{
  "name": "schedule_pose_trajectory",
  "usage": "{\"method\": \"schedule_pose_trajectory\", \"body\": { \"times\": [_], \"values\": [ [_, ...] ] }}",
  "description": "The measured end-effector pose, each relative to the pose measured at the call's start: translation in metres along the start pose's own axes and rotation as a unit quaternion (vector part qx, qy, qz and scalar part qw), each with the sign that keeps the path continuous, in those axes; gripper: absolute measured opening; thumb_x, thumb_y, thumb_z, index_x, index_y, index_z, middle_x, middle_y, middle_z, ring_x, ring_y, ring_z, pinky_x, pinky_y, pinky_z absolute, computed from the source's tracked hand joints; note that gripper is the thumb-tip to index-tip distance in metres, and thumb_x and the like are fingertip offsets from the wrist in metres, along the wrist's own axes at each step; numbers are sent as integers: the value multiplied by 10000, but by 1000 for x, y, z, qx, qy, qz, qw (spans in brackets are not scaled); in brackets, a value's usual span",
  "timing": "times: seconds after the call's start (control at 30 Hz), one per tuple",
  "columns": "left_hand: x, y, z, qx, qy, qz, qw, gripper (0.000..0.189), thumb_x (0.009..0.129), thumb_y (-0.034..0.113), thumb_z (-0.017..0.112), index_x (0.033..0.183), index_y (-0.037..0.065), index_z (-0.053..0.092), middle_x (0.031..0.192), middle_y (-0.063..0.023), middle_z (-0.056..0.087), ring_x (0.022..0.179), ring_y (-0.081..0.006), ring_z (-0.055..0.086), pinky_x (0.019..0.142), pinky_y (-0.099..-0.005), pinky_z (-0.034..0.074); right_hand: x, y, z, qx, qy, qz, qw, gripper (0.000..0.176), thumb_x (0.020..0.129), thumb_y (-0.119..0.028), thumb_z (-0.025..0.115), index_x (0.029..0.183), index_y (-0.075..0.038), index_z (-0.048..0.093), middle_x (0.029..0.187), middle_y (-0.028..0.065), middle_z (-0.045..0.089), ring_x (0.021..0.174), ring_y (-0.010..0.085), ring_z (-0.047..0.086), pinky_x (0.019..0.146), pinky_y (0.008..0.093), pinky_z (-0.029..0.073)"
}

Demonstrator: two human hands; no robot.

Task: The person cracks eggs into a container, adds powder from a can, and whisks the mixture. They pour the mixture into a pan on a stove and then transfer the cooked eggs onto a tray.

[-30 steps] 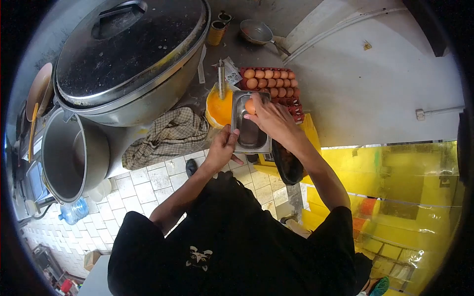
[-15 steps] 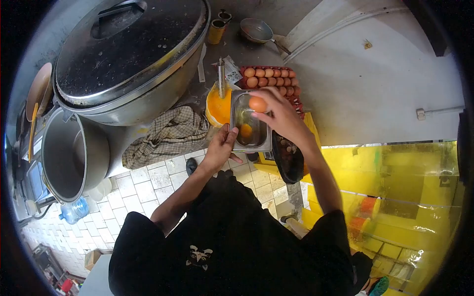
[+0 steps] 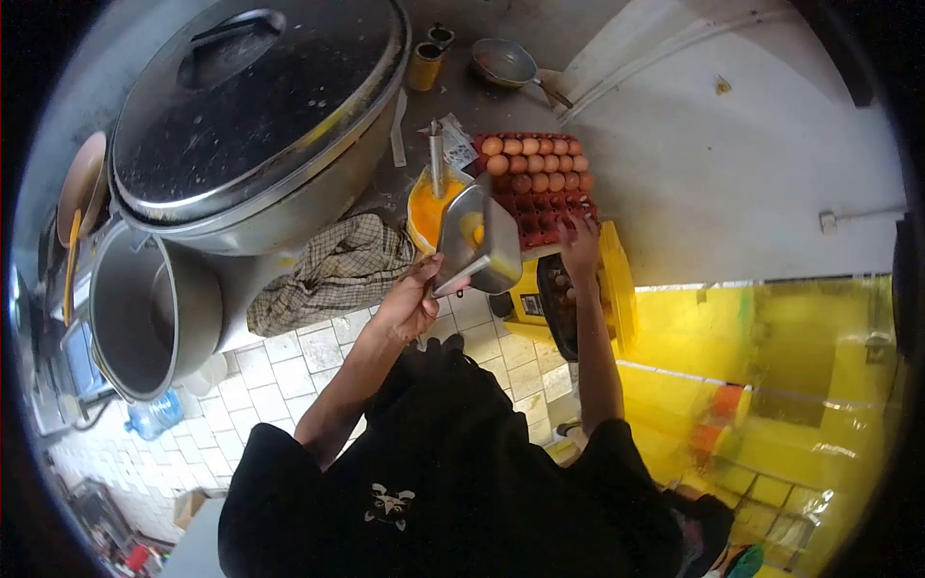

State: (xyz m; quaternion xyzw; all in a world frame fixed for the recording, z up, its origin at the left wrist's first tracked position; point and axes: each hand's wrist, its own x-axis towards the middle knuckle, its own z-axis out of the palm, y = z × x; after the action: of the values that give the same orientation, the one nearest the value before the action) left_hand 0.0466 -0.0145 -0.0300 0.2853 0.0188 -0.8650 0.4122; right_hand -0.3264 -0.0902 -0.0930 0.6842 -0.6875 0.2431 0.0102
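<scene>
My left hand (image 3: 414,301) grips the lower corner of a rectangular metal container (image 3: 501,246), which is tilted toward the left. A yolk (image 3: 475,229) shows inside it. Just left of the container stands a bowl of beaten egg (image 3: 422,207) with a metal-handled utensil (image 3: 436,166) in it. My right hand (image 3: 580,246) is at the front right edge of the red egg tray (image 3: 540,217), its fingers apart and no egg visible in them. Brown eggs (image 3: 540,164) fill the back rows of the tray, and the nearer pockets hold none.
A large lidded pot (image 3: 260,106) and a checked cloth (image 3: 332,270) lie left. An open deep pot (image 3: 140,313) is farther left. A small pan (image 3: 504,63) sits at the back. Below my right hand are a black container (image 3: 557,313) and a yellow crate (image 3: 617,289).
The metal container has gone from nearly level to tilted. My right hand has moved from above it to the egg tray, and the egg it held is no longer seen in it.
</scene>
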Motion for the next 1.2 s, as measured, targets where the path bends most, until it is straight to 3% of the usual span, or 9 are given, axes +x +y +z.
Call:
{"method": "schedule_pose_trajectory", "body": {
  "times": [0.17,0.4,0.53,0.63,0.73,0.83,0.87,1.07,1.2],
  "values": [
    [27,-16,-52,-404,-203,-165,877,334,1034,95,353,1300,-95,423,1260,-370,486,1051,-212,666,519,-167,607,76,-88,35,-2,-79,-9,997,467,845,-262,686,1214,-13,544,1248,226,545,1045,395,599,833,466,513],
    [25,-24,-51,-452,-257,-173,837,373,1040,117,315,1348,-81,391,1368,-375,389,1031,-207,674,532,-193,619,104,-79,80,-81,-84,-15,993,530,770,-221,724,1159,29,466,1078,233,595,917,414,633,772,467,534],
    [15,-21,-41,-214,-143,-31,966,335,1049,186,366,1295,-28,442,1162,-180,626,917,-193,709,420,-175,557,87,-76,63,165,32,-77,983,468,802,-236,685,1158,-5,489,997,160,594,788,353,651,672,403,535],
    [4,-7,-13,89,-60,42,993,321,1032,264,451,1238,21,485,1024,-81,668,863,-182,717,396,-183,532,70,-74,46,638,3,347,687,402,858,-312,627,1148,-50,533,929,69,591,730,245,626,613,340,497],
    [-4,-8,8,171,-21,71,983,355,1001,321,520,1220,43,493,1000,-56,653,794,-174,716,416,-198,547,40,-136,-31,818,-36,286,498,355,929,-373,550,1129,-79,546,879,5,580,746,170,590,586,299,458],
    [-2,-14,17,272,8,96,958,399,1010,338,497,1286,51,468,1015,-38,600,808,-131,653,485,-261,590,10,-154,-42,703,-31,288,649,287,981,-340,487,1047,-78,583,854,-2,577,771,115,541,588,276,414],
    [-4,-15,23,303,19,104,947,408,1013,339,490,1300,51,460,1030,-37,589,819,-125,636,500,-277,599,1,-170,-43,506,32,171,845,247,1002,-286,468,943,-86,601,841,-11,561,768,83,486,596,251,391],
    [-2,-20,29,344,4,149,927,402,1030,319,445,1326,48,441,1095,-53,547,864,-139,609,528,-315,615,-11,-184,-67,572,179,245,762,153,985,-184,497,918,-69,574,785,-37,495,705,59,411,572,212,325],
    [-1,-25,34,322,2,147,935,459,1021,343,461,1361,38,414,1169,-92,572,892,-137,627,455,-248,571,-20,-185,-65,479,90,133,863,77,971,-112,512,991,-73,575,723,-58,425,627,50,365,556,222,313]
  ]
}}
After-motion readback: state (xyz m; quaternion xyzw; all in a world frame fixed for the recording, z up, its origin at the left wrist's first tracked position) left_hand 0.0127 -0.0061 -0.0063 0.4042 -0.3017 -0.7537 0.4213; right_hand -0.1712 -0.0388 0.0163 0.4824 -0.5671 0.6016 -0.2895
